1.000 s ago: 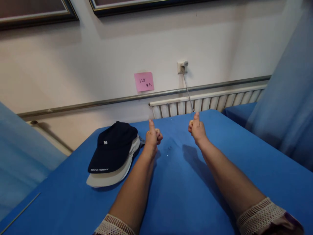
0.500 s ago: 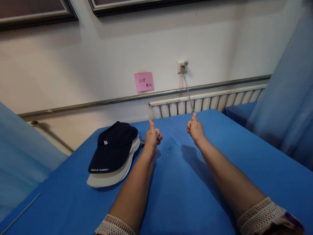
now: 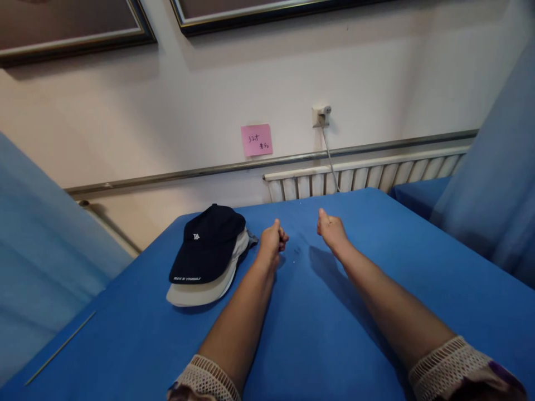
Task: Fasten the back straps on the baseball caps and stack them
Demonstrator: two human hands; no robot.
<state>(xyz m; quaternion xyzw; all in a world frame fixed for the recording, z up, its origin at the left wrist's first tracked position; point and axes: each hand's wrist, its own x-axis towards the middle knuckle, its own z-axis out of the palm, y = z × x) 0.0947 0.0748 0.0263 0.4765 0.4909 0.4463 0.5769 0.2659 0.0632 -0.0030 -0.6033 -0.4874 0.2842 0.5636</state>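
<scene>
Both arms reach out over a blue-covered table (image 3: 292,334). My left hand (image 3: 271,242) is closed in a fist, its thumb folded against the fingers, and nothing shows in it. Farther right, my right hand (image 3: 331,227) is also a fist with the thumb laid along the top, and no object is visible in it. The two fists are apart, held above the cloth. Just left of my left hand lies a stack of caps: a navy baseball cap (image 3: 209,239) with white lettering on top and a white cap (image 3: 200,293) underneath it.
A thin stick (image 3: 61,348) lies near the table's left edge. Behind the table, a metal rail (image 3: 188,176), a radiator (image 3: 359,178) and a plugged-in socket (image 3: 321,117) line the wall, with a pink note (image 3: 256,140). Blue curtains (image 3: 42,250) hang at both sides.
Both thumbs, upright before, are now folded down onto the fists. My view has turned slightly left, so the caps and wall items appear farther right.
</scene>
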